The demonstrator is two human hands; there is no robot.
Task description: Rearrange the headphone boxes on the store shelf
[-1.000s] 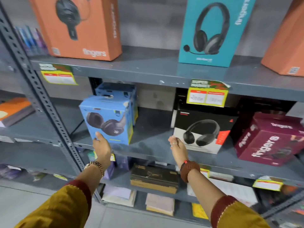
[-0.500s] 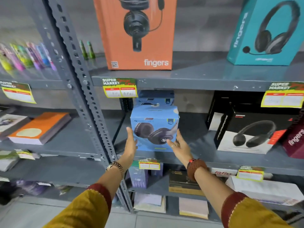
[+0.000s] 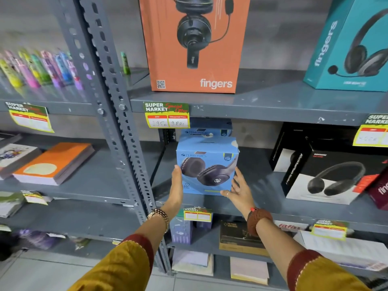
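Note:
A light blue headphone box (image 3: 206,164) stands upright at the front left of the middle shelf (image 3: 262,198). My left hand (image 3: 176,185) is pressed flat against its left side and my right hand (image 3: 238,189) against its lower right corner, so both hands grip it. A second blue box (image 3: 206,130) stands right behind it, mostly hidden. A black and white headphone box (image 3: 327,175) sits to the right on the same shelf. On the shelf above stand an orange headphone box (image 3: 195,45) and a teal headphone box (image 3: 348,45).
A grey perforated upright (image 3: 117,122) rises just left of my left hand. A maroon box (image 3: 381,191) shows at the right edge. Books (image 3: 54,162) lie on the left bay's shelf, coloured pens (image 3: 37,70) above them. Price tags (image 3: 167,115) hang on shelf edges.
The view has swung left and closer. My right hand moved from the black box over to the blue box, which now stands square between both hands.

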